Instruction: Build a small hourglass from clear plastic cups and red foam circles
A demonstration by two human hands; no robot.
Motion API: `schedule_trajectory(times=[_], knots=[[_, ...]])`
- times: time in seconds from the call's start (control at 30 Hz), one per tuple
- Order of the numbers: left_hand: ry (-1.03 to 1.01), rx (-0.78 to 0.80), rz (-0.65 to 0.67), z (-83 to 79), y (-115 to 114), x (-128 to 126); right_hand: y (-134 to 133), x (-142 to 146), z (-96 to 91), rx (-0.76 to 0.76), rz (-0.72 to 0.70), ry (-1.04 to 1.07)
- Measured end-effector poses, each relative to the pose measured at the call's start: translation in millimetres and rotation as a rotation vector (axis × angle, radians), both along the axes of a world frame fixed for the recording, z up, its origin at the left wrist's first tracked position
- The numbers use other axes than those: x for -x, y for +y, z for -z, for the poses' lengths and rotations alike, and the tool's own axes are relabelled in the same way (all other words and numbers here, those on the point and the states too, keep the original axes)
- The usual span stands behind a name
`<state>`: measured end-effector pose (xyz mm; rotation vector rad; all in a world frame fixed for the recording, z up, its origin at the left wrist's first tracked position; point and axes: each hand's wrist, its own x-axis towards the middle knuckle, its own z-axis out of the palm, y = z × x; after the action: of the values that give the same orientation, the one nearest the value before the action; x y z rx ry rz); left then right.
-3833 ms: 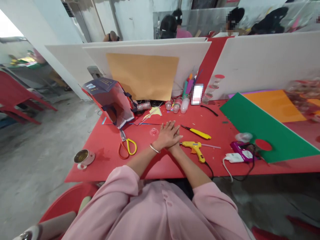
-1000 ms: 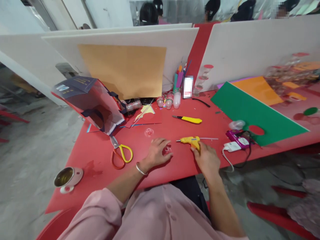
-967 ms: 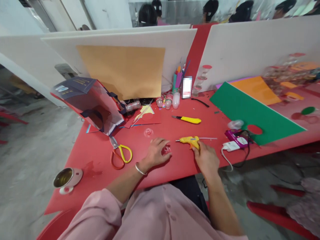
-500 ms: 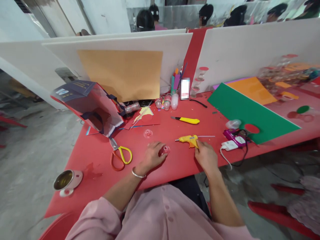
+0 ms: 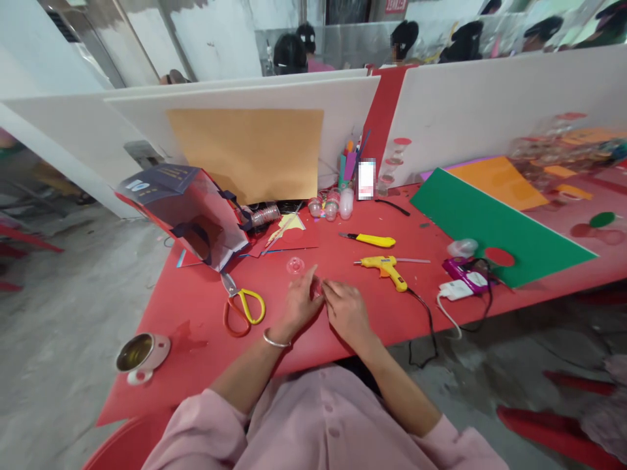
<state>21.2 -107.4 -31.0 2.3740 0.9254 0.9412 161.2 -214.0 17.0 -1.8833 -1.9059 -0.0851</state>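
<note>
Right hand (image 5: pixel 349 312) has left the glue gun (image 5: pixel 385 264) and come across to the left hand (image 5: pixel 298 301) since the earlier frame. Left to right on the red table (image 5: pixel 279 261): one mug (image 5: pixel 160 351), yellowish liquid inside; one tilted bag (image 5: pixel 189 212), open end toward the hands; one pair of scissors (image 5: pixel 251 307), one red-orange handle loop, one yellow, blades pointing to the bag. Two clear plastic pieces by the hands: one loose piece (image 5: pixel 295 266) flat on the table, one held piece (image 5: pixel 318 287) between the hands, mostly hidden. Left grip mostly closed, thumb and fingers around the held piece. Right grip bunched at the same piece; can't tell if it has hold. Further right: one yellow cutter (image 5: pixel 376 240), one glue gun lying untouched, one stick at its rear, one green sheet (image 5: pixel 494 225), one red lid (image 5: pixel 499 256) on it.
</note>
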Motion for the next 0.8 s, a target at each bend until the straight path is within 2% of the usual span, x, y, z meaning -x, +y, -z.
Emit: schedule_trajectory(times=[0.1, 0.2, 0.43, 0.6, 0.8], knots=[[-0.025, -0.046, 0.024, -4.3, -2.5, 0.2, -6.5, 5.5, 17.6, -0.041, -0.005, -0.062], [-0.053, -0.108, 0.114, -9.2, -6.4, 0.6, -10.1, 2.6, 23.7, -0.064, -0.029, -0.097], [-0.183, -0.182, 0.097, -21.9, -6.9, 3.0, -9.2, 2.8, 24.0, -0.123, -0.052, -0.104], [-0.161, -0.138, 0.131, -29.1, -6.9, 5.7, -11.8, 4.6, 21.7, -0.017, -0.055, -0.104], [-0.044, -0.042, 0.096, -39.4, -8.4, 8.6, -14.0, 11.9, 16.3, 0.062, -0.043, -0.138]])
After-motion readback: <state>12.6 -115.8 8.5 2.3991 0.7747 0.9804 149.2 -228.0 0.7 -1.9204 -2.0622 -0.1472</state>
